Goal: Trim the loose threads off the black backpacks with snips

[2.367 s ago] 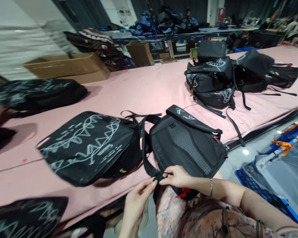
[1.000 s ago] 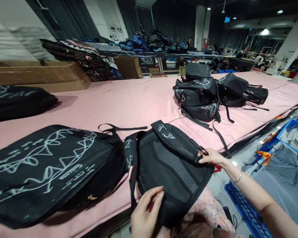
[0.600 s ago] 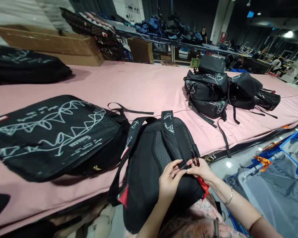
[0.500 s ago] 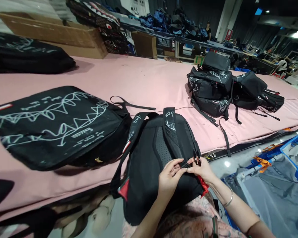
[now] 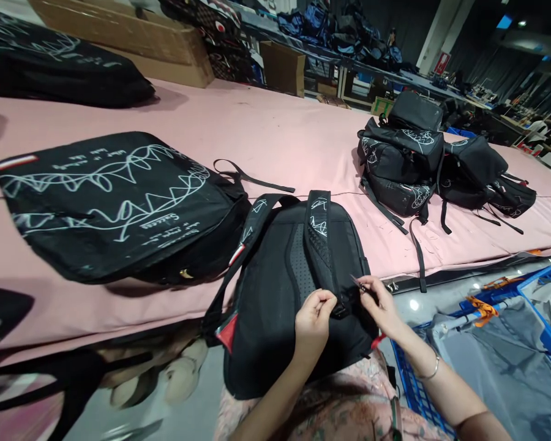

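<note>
Black backpack (image 5: 284, 294) lies back-panel up at the near edge of the pink table (image 5: 275, 135), its lower end hanging off toward the person's lap, about 6 o'clock in the head view. Looks soft and empty: light, floppy fabric with a padded mesh back, so it would sag if lifted by one corner; best holds are likely the top handle or the padded shoulder straps, not the thin webbing. Right shoulder strap (image 5: 319, 239) runs from 12 down to the hands. Left hand (image 5: 313, 318) comes in from 6, wrist bent, thumb and forefinger pinched on the strap's lower end near the buckle, other fingers curled loosely. Right hand (image 5: 380, 306) enters from 4 o'clock, bracelet on the wrist, fingers closed on a small dark tool (image 5: 359, 283), probably thread snips, tip aimed at 10 toward the strap end; whether the tip touches the strap cannot be told. Just beside the backpack at 9 o'clock, a flat black bag with white scribble print (image 5: 114, 202). Well apart at 2 o'clock, a pile of black backpacks (image 5: 417, 165). Cardboard box (image 5: 128, 37) at 11, blue crate (image 5: 546, 306) on the floor at 4.
</note>
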A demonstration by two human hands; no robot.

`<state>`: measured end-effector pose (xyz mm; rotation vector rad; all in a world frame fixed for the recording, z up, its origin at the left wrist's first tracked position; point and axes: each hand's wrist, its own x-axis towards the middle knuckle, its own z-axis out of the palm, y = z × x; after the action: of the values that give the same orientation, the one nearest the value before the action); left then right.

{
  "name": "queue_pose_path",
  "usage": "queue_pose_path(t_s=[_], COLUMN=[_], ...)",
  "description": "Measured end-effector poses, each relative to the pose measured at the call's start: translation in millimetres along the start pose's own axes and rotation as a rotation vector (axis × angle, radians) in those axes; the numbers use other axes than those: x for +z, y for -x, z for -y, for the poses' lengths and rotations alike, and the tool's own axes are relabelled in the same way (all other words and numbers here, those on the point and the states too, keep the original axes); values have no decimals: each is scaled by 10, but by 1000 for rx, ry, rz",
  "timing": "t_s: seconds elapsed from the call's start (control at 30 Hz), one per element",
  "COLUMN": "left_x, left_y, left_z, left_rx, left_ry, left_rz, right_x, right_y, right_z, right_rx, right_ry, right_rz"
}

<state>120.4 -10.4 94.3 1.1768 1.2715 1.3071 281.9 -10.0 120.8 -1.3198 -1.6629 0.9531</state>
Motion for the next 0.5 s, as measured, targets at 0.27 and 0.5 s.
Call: queue_pose_path(t_s=[0.27,0.5], left_x=[29,51], left_y=[-10,-40], left_z=[-34,-46], left_rx=[-65,-87], left_ry=[80,116], left_rz=[44,54], right_x=[-439,-441], right_y=[-226,-386], right_z=[252,407], right_rx=[-504,-624], right_ry=[798,1075], right_rz=[239,380])
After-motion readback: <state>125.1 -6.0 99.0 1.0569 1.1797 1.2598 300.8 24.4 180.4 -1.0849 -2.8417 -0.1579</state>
